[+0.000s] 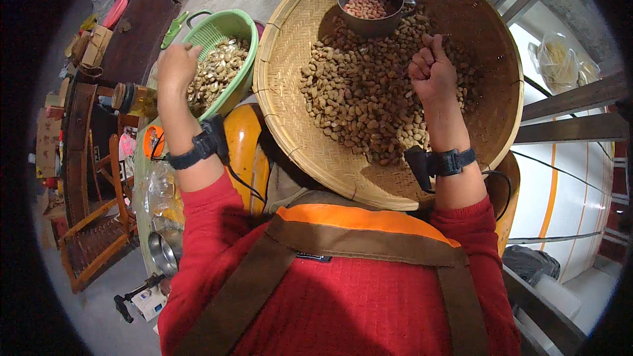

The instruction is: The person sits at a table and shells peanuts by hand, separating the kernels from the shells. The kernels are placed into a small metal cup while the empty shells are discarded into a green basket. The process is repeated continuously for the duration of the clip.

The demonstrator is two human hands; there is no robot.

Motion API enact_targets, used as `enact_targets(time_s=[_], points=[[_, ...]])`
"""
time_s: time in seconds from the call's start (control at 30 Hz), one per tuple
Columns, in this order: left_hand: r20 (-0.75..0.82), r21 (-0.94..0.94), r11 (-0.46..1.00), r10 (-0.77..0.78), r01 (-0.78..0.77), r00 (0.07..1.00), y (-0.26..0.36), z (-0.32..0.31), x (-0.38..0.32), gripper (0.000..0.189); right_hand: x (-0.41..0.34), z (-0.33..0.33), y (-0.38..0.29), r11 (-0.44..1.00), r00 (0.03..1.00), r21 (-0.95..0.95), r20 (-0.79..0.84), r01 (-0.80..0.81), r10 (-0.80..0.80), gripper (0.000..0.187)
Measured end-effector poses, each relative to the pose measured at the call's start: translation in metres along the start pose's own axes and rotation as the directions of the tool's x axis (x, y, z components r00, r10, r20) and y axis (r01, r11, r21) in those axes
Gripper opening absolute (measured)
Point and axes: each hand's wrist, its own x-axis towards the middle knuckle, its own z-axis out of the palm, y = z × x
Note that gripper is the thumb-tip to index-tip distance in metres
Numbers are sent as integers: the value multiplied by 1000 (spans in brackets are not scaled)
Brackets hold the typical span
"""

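My left hand [177, 66] hovers at the left side of a green plastic basket [246, 71]. Its fingers curl inward, and whether anything lies in them is hidden. Empty peanut shells [217, 71] fill much of that basket. Over a round woven bamboo tray [289, 24], my right hand [433, 66] has its fingers folded and its thumb raised near the index fingertip. I cannot make out whether it pinches a peanut. Below it spreads a wide heap of unshelled peanuts [356, 104]. A metal cup [371, 27] with a side handle stands on the tray's far part, holding shelled pinkish peanut kernels [366, 6].
Left of me are a lidded jar [131, 99], a metal bowl [163, 252] and a wooden chair [116, 198]. Metal bars [573, 128] run along the right, beside a plastic bag [558, 59] with yellowish contents. A green-handled tool [174, 29] lies beyond the basket.
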Motion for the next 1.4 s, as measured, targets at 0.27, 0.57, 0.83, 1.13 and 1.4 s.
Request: enact_targets(time_s=[0.27,0.57,0.83,1.13,1.4], points=[[158,-344,884,386,-315,909,151,45,17,29,3,-6,-1,999,1000,50,-19,7,-6,30],[553,-109,930,351,-352,756,195,176,40,38,6,-7,-2,999,999,-40,21,25,-24,29],[558,-199,903,425,-382,713,184,181,43,37,1,0,-1,998,1000,-53,6,30,-30,29],[590,-218,919,391,-327,707,183,166,34,22,-1,3,-1,998,998,-64,-65,-22,18,24],[320,-789,593,619,-160,717,195,84,15,18,-12,17,5,822,994,-559,59,109,-92,22]])
